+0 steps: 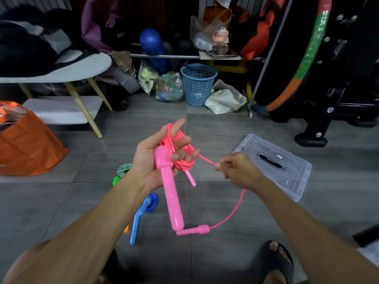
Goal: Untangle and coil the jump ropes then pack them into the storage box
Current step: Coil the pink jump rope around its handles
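Note:
My left hand (pixel 152 158) holds a pink jump rope (pixel 181 151) whose cord is wound in several loops around its fingers, with one pink handle (pixel 170 191) lying across the palm and hanging down. My right hand (pixel 235 168) pinches the loose pink cord just right of the coil. From there the cord drops to the second pink handle (pixel 193 230), which dangles below. A blue jump rope (pixel 143 210) and a green one (pixel 122 171) lie on the floor under my left arm. The clear storage box (pixel 287 160) sits on the floor to the right.
An orange bag (pixel 28 148) stands at the left beside a white low table (pixel 61 111). A blue basket (pixel 198 84), bags and bottles line the back. Black exercise equipment (pixel 328 119) stands at the right. My sandalled foot (pixel 274 261) is at the bottom.

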{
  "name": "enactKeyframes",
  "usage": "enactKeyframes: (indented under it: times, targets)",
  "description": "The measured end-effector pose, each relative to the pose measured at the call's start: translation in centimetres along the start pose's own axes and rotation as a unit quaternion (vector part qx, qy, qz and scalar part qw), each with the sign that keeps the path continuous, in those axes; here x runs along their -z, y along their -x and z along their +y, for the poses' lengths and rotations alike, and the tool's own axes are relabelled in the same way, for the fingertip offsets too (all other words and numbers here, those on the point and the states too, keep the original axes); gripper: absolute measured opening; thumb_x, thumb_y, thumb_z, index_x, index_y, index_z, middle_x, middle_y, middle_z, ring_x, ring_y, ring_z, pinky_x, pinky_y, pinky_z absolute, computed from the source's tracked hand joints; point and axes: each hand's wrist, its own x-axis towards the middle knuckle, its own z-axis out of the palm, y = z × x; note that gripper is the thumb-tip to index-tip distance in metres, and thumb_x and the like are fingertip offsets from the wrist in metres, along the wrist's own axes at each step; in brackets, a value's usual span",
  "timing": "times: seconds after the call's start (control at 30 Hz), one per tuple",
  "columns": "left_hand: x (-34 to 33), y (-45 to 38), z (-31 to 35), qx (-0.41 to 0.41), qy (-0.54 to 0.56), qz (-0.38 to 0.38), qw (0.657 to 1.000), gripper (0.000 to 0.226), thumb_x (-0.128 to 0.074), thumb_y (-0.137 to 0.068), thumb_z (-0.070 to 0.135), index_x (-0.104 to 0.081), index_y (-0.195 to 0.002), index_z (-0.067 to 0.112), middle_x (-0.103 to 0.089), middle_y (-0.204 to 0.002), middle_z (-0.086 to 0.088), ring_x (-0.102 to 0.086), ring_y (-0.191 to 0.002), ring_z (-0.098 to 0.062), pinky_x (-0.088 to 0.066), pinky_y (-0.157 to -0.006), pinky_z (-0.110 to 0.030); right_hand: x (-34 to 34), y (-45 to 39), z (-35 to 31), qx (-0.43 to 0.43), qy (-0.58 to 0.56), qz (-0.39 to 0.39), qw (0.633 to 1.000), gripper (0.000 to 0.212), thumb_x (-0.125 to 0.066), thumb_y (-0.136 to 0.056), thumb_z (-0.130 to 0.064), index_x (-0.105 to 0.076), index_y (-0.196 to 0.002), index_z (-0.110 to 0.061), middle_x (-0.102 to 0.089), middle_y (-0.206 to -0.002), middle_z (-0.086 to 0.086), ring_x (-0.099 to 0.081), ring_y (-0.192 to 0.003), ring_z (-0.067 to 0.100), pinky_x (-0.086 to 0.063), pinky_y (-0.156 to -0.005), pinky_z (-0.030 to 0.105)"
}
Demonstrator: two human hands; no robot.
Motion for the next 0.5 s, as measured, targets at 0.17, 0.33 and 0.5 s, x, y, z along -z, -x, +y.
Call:
enactKeyframes:
  times: [0.17, 0.33, 0.5]
  targets:
    - [-0.7, -0.8, -0.6, -0.014, -0.096, 0.074, 0.993, 0.079, -0.065, -0.069, 0.011, -0.037, -0.141, 0.028, -0.07, -0.108, -0.017, -0.068, -0.096, -0.039, -0.049, -0.093, -0.051, -2.8, 3.1, -4.6, 0.081, -0.063, -0.147, 0.984, 0.024, -0.056, -0.089, -0.01, -0.066, -0.067, -0.009, -0.052, -0.049, -0.009, -0.047, -0.047, 0.008, -0.04, -0.045, 0.02]
    - [0.1, -1.3, -0.8, 0.013, -0.274, 0.134, 0.952, 0.073, -0.043, -0.09, -0.001, -0.018, -0.147, 0.037, -0.068, -0.115, -0.013, -0.066, -0.097, -0.039, -0.034, -0.105, -0.06, -0.4, 4.9, -6.1, 0.123, -0.109, -0.152, 0.975, 0.012, -0.061, -0.083, 0.0, -0.071, -0.088, -0.003, -0.049, -0.054, -0.003, -0.044, -0.051, 0.009, -0.037, -0.05, 0.025]
    - [0.4, -1.4, -1.5, 0.055, -0.372, 0.131, 0.917, 0.064, -0.043, -0.093, -0.005, -0.022, -0.145, 0.028, -0.069, -0.109, -0.017, -0.071, -0.078, -0.033, -0.053, -0.087, -0.048, 3.4, 5.1, -4.3, 0.096, -0.044, -0.019, 0.994, 0.023, -0.062, -0.081, -0.002, -0.071, -0.073, -0.021, -0.051, -0.049, -0.009, -0.041, -0.045, 0.002, -0.034, -0.047, 0.016]
